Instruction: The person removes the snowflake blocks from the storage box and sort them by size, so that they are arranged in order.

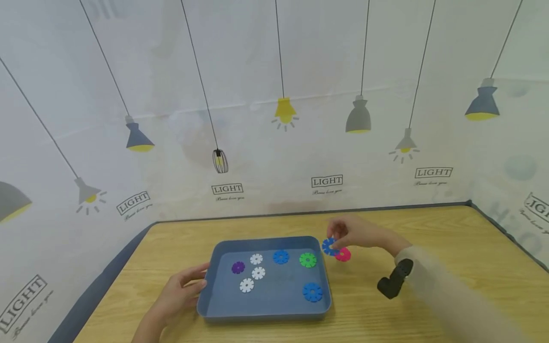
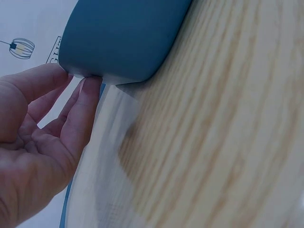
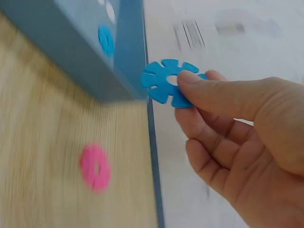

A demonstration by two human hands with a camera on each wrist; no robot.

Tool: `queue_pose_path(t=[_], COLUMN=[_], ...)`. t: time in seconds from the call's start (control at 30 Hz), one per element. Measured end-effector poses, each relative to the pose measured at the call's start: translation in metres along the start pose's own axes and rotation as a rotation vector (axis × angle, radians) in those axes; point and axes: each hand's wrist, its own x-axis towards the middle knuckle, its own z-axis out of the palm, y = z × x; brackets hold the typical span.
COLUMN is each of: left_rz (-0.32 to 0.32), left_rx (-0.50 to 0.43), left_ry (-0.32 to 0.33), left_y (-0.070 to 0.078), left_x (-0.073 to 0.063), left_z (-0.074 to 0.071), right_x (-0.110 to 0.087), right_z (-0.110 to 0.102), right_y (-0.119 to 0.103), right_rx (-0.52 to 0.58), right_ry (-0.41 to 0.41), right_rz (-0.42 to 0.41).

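Note:
My right hand (image 1: pixel 349 231) is just beyond the right wall of the grey-blue tray (image 1: pixel 274 305). Between thumb and fingers it pinches a blue notched plastic disc (image 3: pixel 160 81), a snowflake-shaped building piece with a centre hole. Below, a pink disc (image 3: pixel 95 167) lies on the table outside the tray; the blue one partly overlaps it in the head view. My left hand (image 1: pixel 177 293) rests its fingertips against the tray's outer left wall (image 2: pixel 118 38). Inside the tray lie a purple disc (image 1: pixel 238 267), several white discs (image 1: pixel 258 273), a green disc (image 1: pixel 308 260) and two blue discs (image 1: pixel 312 292).
The tray stands on a wood-grain table (image 1: pixel 386 314). Behind it rises a pale wall covering (image 1: pixel 257 200) printed with hanging lamps, meeting the table's back edge. A black strapped device (image 1: pixel 395 280) sits on the right wrist over a light sleeve (image 1: pixel 450 295).

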Motion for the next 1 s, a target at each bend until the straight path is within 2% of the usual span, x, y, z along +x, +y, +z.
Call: queue_pose_path(t=[0.17,0.4,0.63,1.0], left_rz=[-0.006,-0.02,-0.013,-0.007], left_rx=[0.004,0.004,0.003,0.003], left_ry=[0.014,0.014,0.026,0.022], left_y=[-0.001,-0.002,-0.002,-0.003], left_x=[-0.001,0.001,0.002,0.002], left_z=[0.0,-0.001,-0.001,-0.001], right_x=[-0.021,-0.038,-0.041,-0.037], right_z=[-0.013,-0.012,-0.008,-0.003], right_y=[0.037,0.071,0.086,0.093], right_rx=[0.025,-0.012,0.011,-0.012], right_ry=[0.129,0.21,0.238,0.223], right_rz=[0.073,0.149,0.237,0.293])
